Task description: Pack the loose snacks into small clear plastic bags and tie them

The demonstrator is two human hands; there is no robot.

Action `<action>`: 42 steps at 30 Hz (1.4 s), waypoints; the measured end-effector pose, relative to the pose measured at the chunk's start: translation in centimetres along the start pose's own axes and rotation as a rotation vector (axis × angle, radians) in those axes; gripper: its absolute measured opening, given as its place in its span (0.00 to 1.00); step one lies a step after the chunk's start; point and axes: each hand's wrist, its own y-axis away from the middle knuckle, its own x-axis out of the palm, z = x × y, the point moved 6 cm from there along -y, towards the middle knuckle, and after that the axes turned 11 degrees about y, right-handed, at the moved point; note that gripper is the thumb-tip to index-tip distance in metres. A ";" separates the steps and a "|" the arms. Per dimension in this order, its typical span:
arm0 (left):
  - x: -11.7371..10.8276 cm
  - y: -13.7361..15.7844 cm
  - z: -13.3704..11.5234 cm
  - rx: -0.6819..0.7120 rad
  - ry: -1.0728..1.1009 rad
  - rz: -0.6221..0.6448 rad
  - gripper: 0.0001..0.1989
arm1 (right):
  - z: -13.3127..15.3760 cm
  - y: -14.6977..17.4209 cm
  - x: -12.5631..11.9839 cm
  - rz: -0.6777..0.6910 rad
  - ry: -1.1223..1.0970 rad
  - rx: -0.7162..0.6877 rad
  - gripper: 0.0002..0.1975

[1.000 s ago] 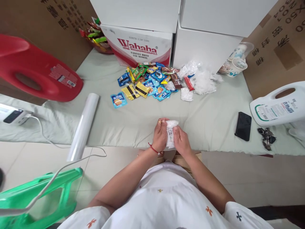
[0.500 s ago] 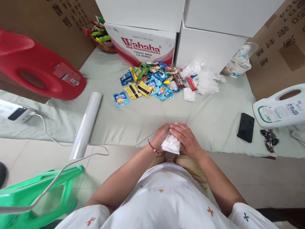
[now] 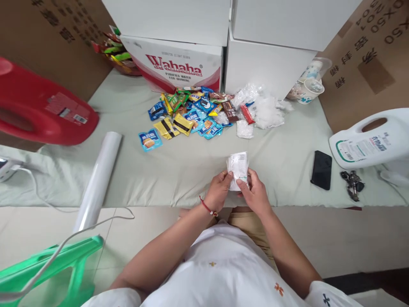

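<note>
Head view: white packet [image 3: 238, 164] sits between left hand [image 3: 220, 188] and right hand [image 3: 257, 194].

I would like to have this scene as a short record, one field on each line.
Left hand: grips the white packet at its left side
Right hand: grips its right side
Left wrist: red bracelet
Beyond hands: wrapped snacks, before the Wahaha carton
On the left: red jug, white roll
On the right: black phone, keys, white handled bottle
</note>
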 end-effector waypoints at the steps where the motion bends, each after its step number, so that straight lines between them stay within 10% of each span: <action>1: 0.4 -0.1 0.4 -0.023 -0.005 0.006 0.22 | -0.2 0.5 -0.5 -0.023 -0.042 0.022 0.29; 9: -0.7 0.6 -0.9 -0.074 -0.259 0.104 0.17 | -5.9 0.2 -11.9 -0.268 -0.209 0.322 0.18; 15: -4.1 1.8 -2.4 -0.066 -0.275 -0.005 0.19 | -0.3 -13.6 -27.8 -0.830 -0.106 0.226 0.09; 20: -5.9 3.7 -3.8 0.123 -0.254 -0.178 0.15 | 5.6 -25.0 -34.8 -0.734 -0.056 0.109 0.22; 23: -7.4 4.9 -4.7 0.283 -0.348 -0.249 0.21 | 5.6 -24.8 -31.6 -0.718 0.079 -0.045 0.17; 29: -8.7 5.0 -4.7 0.165 -0.369 -0.202 0.28 | 2.9 -17.9 -13.2 -0.348 0.557 -0.310 0.11; 32: -8.6 4.6 -5.1 0.149 -0.350 -0.254 0.27 | 3.8 -17.3 -7.8 -0.249 0.786 -0.461 0.13; 36: -8.9 4.8 -5.2 0.199 -0.325 -0.310 0.26 | 4.5 -19.7 -8.0 -0.316 0.816 -0.277 0.15; 42: -9.1 5.8 -4.4 0.166 -0.312 -0.217 0.23 | 6.0 -15.8 -9.5 -0.387 0.483 -0.385 0.10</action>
